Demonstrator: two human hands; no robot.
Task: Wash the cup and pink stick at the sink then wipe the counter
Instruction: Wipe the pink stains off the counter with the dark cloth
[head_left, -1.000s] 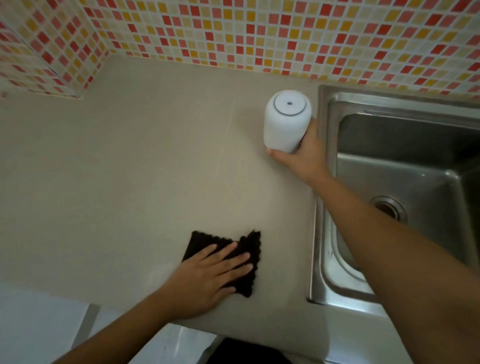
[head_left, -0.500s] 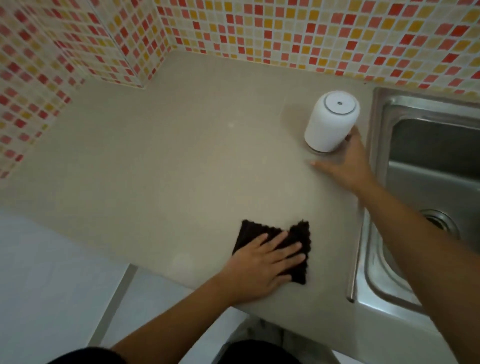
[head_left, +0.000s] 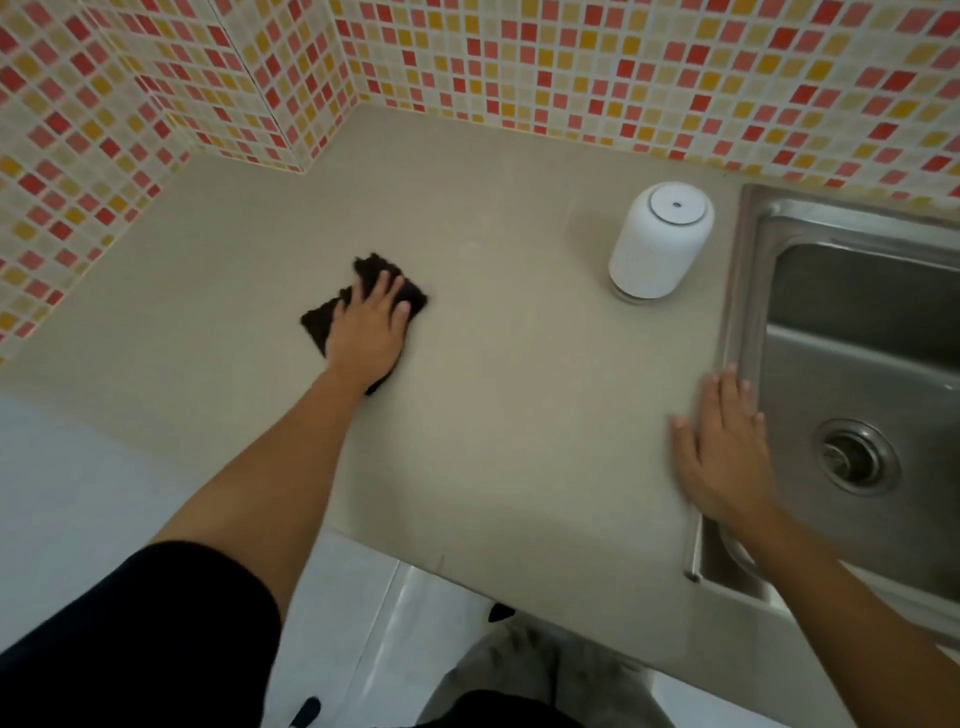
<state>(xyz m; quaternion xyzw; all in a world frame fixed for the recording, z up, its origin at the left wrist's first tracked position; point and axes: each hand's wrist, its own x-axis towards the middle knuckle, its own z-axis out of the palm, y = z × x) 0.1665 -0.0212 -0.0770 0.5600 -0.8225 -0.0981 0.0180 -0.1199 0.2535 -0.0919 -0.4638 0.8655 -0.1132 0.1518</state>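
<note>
The left hand (head_left: 371, 327) lies palm down with fingers stretched and slightly spread, pressing a dark cloth (head_left: 363, 306) flat onto the beige counter (head_left: 498, 364); it grips nothing, and the cloth shows past the fingertips at 12 o'clock and beyond the hand's edge at 9 o'clock. The right hand (head_left: 724, 447) is also opened out flat, fingers together and pointing to 12 o'clock, palm resting on the counter's edge where it meets the rim of the steel sink (head_left: 748, 291); it holds nothing. The white cup (head_left: 660, 241) stands upside down on the counter, base up, just beside the sink's left rim. It sits at about 12 o'clock from the right hand, clear of it, and at roughly 2 o'clock from the left hand, well apart. The sink's drain (head_left: 854, 457) lies at 3 o'clock from the right hand. A mosaic tile wall (head_left: 571, 67) of red, orange and cream runs behind the counter. The pink stick does not show
</note>
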